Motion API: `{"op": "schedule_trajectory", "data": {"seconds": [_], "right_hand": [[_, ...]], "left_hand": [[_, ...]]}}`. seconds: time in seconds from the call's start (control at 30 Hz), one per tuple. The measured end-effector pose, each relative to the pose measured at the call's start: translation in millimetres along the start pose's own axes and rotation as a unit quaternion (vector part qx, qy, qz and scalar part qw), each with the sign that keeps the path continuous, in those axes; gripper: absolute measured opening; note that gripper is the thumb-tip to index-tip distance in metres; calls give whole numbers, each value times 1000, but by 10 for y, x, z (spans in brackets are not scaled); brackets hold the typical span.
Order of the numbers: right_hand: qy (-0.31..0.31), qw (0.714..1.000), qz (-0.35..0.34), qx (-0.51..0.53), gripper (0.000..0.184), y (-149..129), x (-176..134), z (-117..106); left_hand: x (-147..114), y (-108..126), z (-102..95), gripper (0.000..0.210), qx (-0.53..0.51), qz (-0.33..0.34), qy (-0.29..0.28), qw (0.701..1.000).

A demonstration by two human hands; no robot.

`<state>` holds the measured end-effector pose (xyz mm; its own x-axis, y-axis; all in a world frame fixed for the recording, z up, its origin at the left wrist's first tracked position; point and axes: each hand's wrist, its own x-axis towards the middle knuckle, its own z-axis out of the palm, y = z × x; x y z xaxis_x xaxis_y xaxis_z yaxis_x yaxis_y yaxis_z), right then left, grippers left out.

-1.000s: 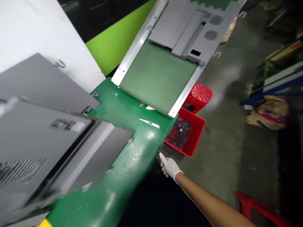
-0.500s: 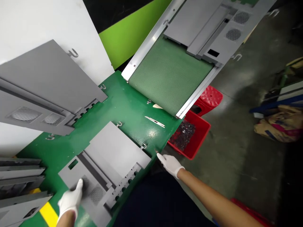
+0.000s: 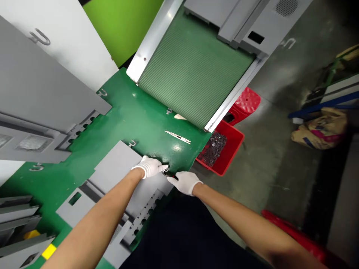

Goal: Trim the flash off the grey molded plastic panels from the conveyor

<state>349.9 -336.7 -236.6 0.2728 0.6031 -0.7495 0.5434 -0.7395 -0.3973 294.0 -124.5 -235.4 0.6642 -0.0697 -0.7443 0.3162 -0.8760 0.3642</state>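
A grey plastic panel [image 3: 116,160] with vent grilles and a row of holes along one edge lies flat in front of me. My left hand [image 3: 150,167], in a white glove, has crossed over it and closes its fingers on the small J-shaped hook [image 3: 166,169] at the panel's far right edge. My gloved right hand [image 3: 186,182] is closed on a small dark tool with a bit of red [image 3: 171,176], most of it hidden by the fingers. The tool's tip is close to that hook. Another hook [image 3: 131,143] stands free along the same edge.
Another grey panel [image 3: 47,89] leans on a white board at left; several more [image 3: 19,220] stand at lower left. A green ribbed conveyor [image 3: 193,71] carries a panel [image 3: 213,15]. A white-handled blade-like strip [image 3: 178,137] lies on the green table [image 3: 126,119]. Beyond its edge sits a red bin [image 3: 230,149] of dark scraps.
My left hand has left the panel's vent area and moved right to the corner hook. My right hand has shifted slightly left with the tool, toward that hook. The view has shifted.
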Motion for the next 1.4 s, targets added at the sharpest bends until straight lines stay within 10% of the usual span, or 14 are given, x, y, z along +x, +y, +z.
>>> {"op": "schedule_trajectory", "data": {"seconds": [1.4], "right_hand": [[-2, 1000, -30, -2, 78, -27, -102, -15]], "left_hand": [[-206, 40, -84, 67, -73, -42, 48, 995]]}}
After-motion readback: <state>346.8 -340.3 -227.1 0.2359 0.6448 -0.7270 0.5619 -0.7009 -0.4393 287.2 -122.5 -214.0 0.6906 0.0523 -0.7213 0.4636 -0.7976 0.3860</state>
